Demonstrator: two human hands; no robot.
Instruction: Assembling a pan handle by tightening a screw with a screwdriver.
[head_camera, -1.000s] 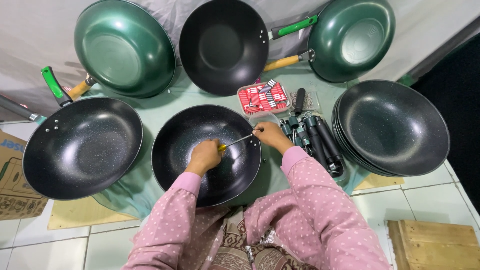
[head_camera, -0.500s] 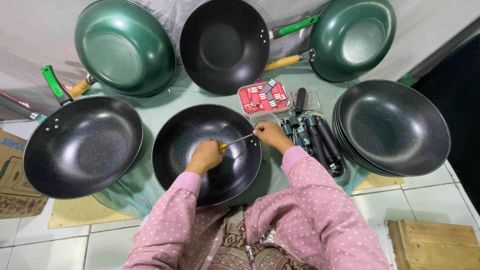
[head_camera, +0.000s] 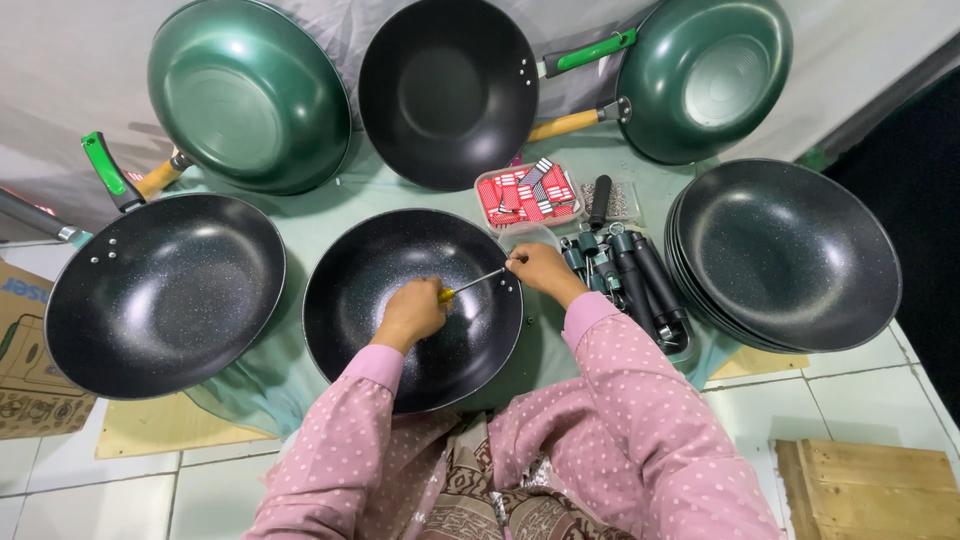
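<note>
A black speckled wok (head_camera: 380, 270) without a handle lies in front of me on a pale green cloth. Inside it, my left hand (head_camera: 412, 312) grips a screwdriver (head_camera: 470, 285) with a yellow handle; its metal shaft points right toward the wok's rim. There my right hand (head_camera: 540, 270) pinches the rim where the shaft's tip meets it. Whatever sits under those fingers is hidden. Both arms wear pink dotted sleeves.
Another black wok (head_camera: 160, 295) lies at left, a stack of black woks (head_camera: 790, 255) at right. Two green woks (head_camera: 245, 95) (head_camera: 705, 75) and a black one (head_camera: 445, 90) lean at the back. Black handles (head_camera: 640, 275) and a red-filled tray (head_camera: 528, 192) lie nearby. Cardboard box (head_camera: 25, 350) at left, wooden crate (head_camera: 870, 490) at lower right.
</note>
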